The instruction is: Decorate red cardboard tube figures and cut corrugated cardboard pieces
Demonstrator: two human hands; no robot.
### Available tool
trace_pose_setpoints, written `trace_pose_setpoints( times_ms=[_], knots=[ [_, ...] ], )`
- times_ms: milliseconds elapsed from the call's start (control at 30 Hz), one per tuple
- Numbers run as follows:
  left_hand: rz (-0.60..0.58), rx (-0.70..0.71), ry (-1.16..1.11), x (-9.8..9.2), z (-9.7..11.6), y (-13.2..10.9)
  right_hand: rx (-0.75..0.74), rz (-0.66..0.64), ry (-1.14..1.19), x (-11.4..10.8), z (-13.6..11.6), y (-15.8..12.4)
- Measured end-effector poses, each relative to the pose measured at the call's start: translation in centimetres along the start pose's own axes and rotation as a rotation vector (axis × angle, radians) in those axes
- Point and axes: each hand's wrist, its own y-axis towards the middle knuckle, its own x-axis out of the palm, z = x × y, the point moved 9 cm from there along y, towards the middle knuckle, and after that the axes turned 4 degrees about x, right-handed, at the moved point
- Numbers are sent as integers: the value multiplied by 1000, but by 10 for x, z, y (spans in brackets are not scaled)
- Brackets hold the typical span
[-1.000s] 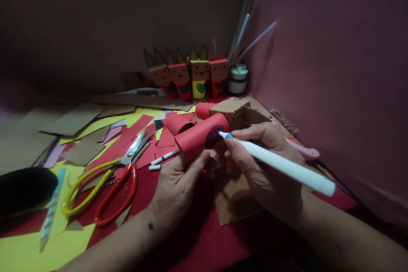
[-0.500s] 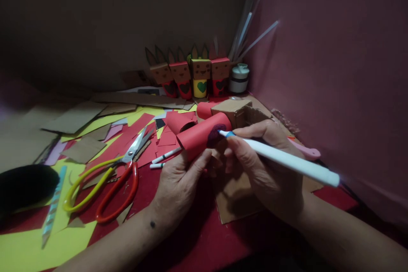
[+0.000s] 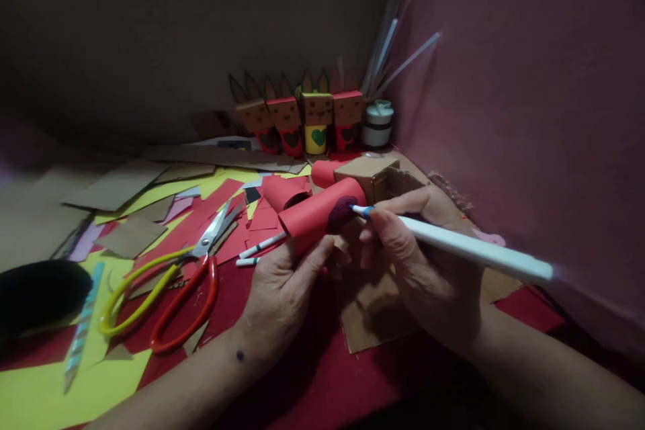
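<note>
Head view: at frame centre the left hand point(image 3: 282, 279) grips a red paper tube point(image 3: 315, 212), its dark patch point(image 3: 338, 216) meeting the white marker point(image 3: 463, 242) pinched in the right hand point(image 3: 428, 252), centre right; even colouring asks for a steady tube and light strokes. Yellow paper point(image 3: 101, 383), lower left, and scissors point(image 3: 204, 246) cover some dark-red tabletop point(image 3: 302, 376); a dim pinkish wall point(image 3: 529, 114) fills the right.
</note>
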Motion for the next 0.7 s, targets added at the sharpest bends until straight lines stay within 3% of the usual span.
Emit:
trace_pose_setpoints(
  times_ms=[267,467,700],
  knots=[
    [4,-30,-16,0,-3,0,-65,-54,27,6,-2,-3],
    [26,-58,-10,1,-2,0,-24,17,-2,1,2,-1],
    [22,-47,-26,2,-2,0,-45,-37,48,6,-1,-2]
  ],
)
